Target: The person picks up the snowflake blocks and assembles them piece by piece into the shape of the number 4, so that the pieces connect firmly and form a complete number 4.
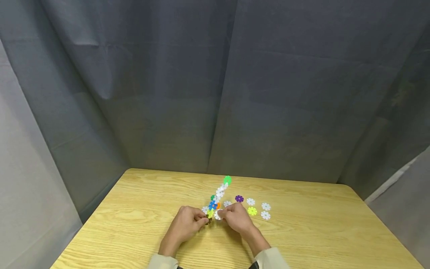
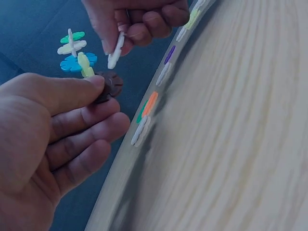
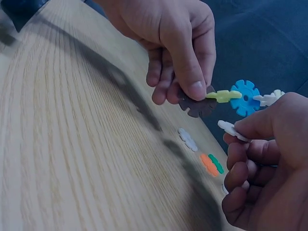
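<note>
My left hand (image 1: 189, 223) pinches a brown notched disc (image 3: 197, 107) between thumb and fingers. From that disc runs a joined chain of flower-shaped discs: a yellow one (image 3: 220, 96), a blue one (image 3: 245, 97), several white ones (image 1: 220, 192) and a green one (image 1: 227, 180) at the far end. The chain is held up off the table. In my right hand (image 1: 239, 219), thumb and fingertips pinch a loose white disc (image 2: 115, 51). It is close beside the brown and yellow discs, apart from them in the right wrist view.
Loose discs lie flat on the wooden table (image 1: 322, 224): a purple one (image 1: 239, 198), a yellow-green one (image 1: 252, 211), an orange one (image 3: 209, 164), a dark green one (image 3: 216, 163) and several white ones (image 1: 265, 215). Grey curtains (image 1: 215, 93) hang behind the table's far edge.
</note>
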The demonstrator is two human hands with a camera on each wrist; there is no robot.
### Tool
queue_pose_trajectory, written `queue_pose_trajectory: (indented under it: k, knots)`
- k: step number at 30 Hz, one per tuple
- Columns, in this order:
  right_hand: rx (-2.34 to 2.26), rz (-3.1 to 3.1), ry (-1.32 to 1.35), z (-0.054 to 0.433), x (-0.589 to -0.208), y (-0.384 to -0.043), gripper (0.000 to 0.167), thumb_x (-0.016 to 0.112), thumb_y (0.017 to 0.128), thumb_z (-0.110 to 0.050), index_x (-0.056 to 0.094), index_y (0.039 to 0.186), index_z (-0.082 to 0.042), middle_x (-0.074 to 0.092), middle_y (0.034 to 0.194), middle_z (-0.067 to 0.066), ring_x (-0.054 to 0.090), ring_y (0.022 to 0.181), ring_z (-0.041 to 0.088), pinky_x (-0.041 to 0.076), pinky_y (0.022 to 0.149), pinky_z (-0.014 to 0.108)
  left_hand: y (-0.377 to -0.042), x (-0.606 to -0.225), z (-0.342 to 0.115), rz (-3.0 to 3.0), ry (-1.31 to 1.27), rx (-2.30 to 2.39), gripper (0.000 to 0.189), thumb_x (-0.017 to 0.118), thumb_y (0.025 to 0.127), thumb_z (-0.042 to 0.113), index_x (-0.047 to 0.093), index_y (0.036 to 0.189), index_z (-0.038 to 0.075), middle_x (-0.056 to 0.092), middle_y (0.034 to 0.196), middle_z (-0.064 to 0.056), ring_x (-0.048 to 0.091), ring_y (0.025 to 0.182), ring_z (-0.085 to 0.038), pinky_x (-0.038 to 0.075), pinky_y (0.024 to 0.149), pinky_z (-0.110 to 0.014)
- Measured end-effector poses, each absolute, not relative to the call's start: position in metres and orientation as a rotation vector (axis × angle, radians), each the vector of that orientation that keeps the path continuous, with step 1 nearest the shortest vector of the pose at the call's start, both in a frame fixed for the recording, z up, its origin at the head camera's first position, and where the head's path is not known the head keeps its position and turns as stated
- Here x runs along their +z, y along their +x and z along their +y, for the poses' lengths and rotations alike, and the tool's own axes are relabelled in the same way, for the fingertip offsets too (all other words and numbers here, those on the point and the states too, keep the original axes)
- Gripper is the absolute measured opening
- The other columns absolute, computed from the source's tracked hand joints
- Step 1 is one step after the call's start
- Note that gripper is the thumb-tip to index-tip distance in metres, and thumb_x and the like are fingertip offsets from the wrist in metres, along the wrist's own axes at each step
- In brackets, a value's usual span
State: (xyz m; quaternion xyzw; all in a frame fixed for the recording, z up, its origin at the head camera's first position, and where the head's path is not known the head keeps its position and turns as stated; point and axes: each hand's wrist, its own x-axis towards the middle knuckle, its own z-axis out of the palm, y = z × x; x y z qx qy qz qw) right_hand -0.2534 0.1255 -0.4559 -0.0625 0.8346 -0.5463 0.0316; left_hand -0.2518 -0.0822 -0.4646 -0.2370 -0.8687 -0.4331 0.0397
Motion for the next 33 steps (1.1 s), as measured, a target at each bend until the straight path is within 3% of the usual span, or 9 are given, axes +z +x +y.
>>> queue_pose_trajectory:
  k: [3, 14, 33]
  knots:
    - [-1.728, 2.532, -0.174, 0.123, -0.457, -0.253, 0.046, 0.064, 0.093, -0.013, 0.045, 0.052, -0.012, 0.035, 0.050, -0.004, 0.029, 0.048, 0.011, 0.025, 0.047, 0.023, -0.252, -0.465, -0.082, -2.661, -0.731, -1.366, 0.006, 0.075, 0.091, 0.012, 0.078, 0.088, 0.007, 0.072, 0.075, 0.004, 0.062, 0.061, -0.005, 0.053, 0.060, -0.025]
    - [-1.775, 2.511, -0.141, 0.116, -0.459, -0.253, 0.040, 0.064, 0.092, -0.013, 0.054, 0.054, -0.002, 0.039, 0.047, -0.005, 0.030, 0.045, 0.009, 0.024, 0.044, 0.022, -0.253, -0.467, -0.079, -2.661, -0.731, -1.357, 0.006, 0.075, 0.091, 0.012, 0.079, 0.088, 0.009, 0.071, 0.075, 0.007, 0.062, 0.062, -0.004, 0.052, 0.059, -0.023]
    - [-1.794, 2.512, -0.111, 0.113, -0.459, -0.252, 0.031, 0.059, 0.088, -0.008, 0.057, 0.058, 0.001, 0.049, 0.052, 0.001, 0.035, 0.048, 0.011, 0.027, 0.045, 0.021, -0.255, -0.467, -0.073, -2.572, -0.751, -1.259, 0.006, 0.076, 0.090, 0.011, 0.080, 0.089, 0.007, 0.073, 0.080, 0.006, 0.063, 0.068, 0.001, 0.052, 0.060, -0.021]
